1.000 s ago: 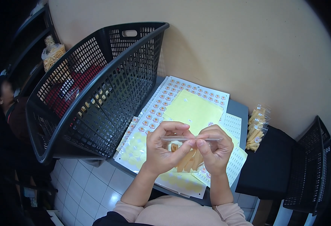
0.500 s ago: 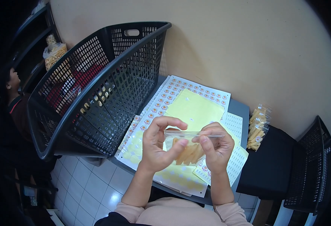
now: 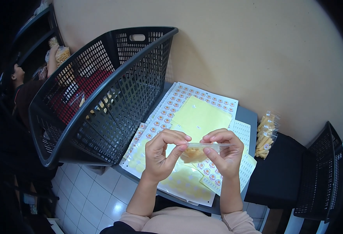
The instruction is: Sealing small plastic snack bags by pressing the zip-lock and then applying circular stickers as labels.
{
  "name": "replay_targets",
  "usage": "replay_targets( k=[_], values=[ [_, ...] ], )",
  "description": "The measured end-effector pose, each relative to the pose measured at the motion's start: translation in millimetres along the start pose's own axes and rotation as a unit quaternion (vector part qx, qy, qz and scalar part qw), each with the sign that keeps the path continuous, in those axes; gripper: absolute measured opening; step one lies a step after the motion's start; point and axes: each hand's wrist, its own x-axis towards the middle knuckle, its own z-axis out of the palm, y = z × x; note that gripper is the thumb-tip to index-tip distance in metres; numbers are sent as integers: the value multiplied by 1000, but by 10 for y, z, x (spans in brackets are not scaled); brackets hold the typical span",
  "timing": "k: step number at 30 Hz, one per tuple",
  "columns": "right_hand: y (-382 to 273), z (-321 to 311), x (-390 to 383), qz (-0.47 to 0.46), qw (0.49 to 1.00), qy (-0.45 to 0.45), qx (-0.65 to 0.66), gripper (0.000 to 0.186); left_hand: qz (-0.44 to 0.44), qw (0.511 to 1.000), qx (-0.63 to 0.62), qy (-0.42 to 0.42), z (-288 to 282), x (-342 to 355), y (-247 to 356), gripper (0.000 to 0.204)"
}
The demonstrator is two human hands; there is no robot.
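Observation:
Between my two hands is a small clear zip bag [image 3: 194, 155] with pale yellow stick-shaped snacks inside, its top edge toward me. My left hand [image 3: 161, 152] pinches the left end of that edge between thumb and fingers. The right end is gripped by my right hand [image 3: 227, 152], thumb below and fingers above. Beneath the bag lie sticker sheets [image 3: 163, 111] with rows of small round labels, and plain yellow backing sheets [image 3: 202, 115] rest on top of them.
A large dark plastic basket [image 3: 120, 95] stands at the left, holding packed items. Filled snack bags [image 3: 266, 134] lie at the right on a black surface [image 3: 275, 175], beside another dark basket [image 3: 321, 175]. At far left, a co-worker [image 3: 27, 89] reaches toward a shelf with bagged snacks [image 3: 62, 54].
The bag has tilted so its top edge faces me more. My left fingers have closed onto the edge. The co-worker's arm has risen to the bagged snacks on the shelf.

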Motion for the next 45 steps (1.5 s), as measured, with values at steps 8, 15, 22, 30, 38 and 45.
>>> replay_targets(
  k=[8,15,22,30,38,45],
  values=[
    [-47,-29,-21,28,998,23,-57,36,-2,999,20,-42,39,35,-12,8],
    [-68,-52,-13,9,995,20,-94,41,5,995,71,-75,65,38,-8,6],
    [-57,-19,-12,15,995,17,-95,50,9,998,52,-14,164,42,-12,6],
    [-85,-4,-4,-5,995,7,-101,45,24,995,88,-50,145,51,6,7],
    [-105,-16,-21,-21,995,9,-99,44,16,995,78,-64,147,46,50,7],
    [-103,-35,-15,-21,992,13,-122,42,0,994,76,-79,159,58,56,9]
  ],
)
